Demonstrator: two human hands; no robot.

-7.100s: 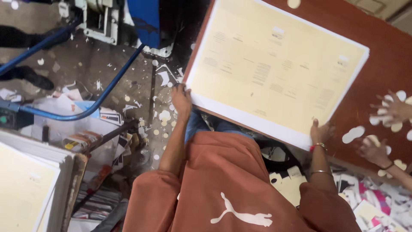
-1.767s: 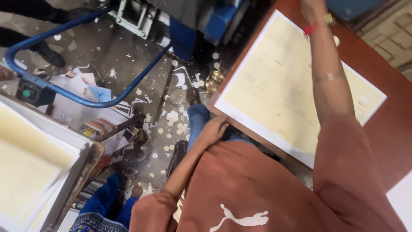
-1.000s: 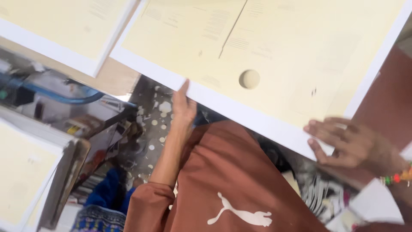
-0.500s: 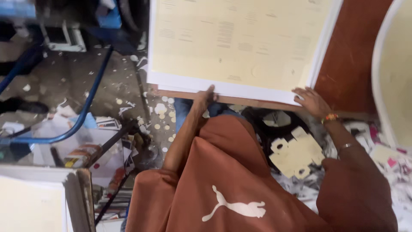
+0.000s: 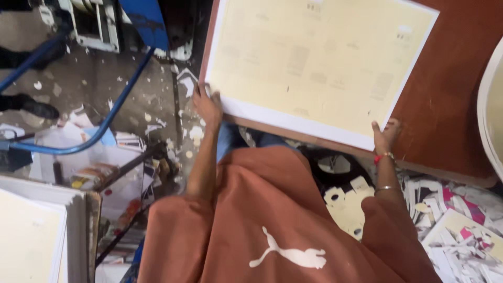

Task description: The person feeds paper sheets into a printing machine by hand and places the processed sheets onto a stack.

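Note:
A large cream printed sheet with a white border (image 5: 319, 63) lies on a reddish-brown table (image 5: 456, 110). My left hand (image 5: 207, 105) grips the sheet's near left corner. My right hand (image 5: 385, 133) holds the near right corner, fingers against the edge; a red thread and a metal bangle ring that wrist. My rust-coloured shirt (image 5: 272, 225) fills the lower middle of the view.
Left of me a stack of cream sheets (image 5: 36, 236) stands on a pallet. A blue metal frame (image 5: 99, 126) and a machine base (image 5: 99, 26) sit on the paper-littered floor. Die-cut scraps (image 5: 461, 230) pile up at lower right. Another white-edged stack (image 5: 490, 110) shows at the right edge.
The view has shifted, and the sheet now sits angled on the table with both my hands at its near corners; my right hand moved up from the table edge onto the sheet's corner.

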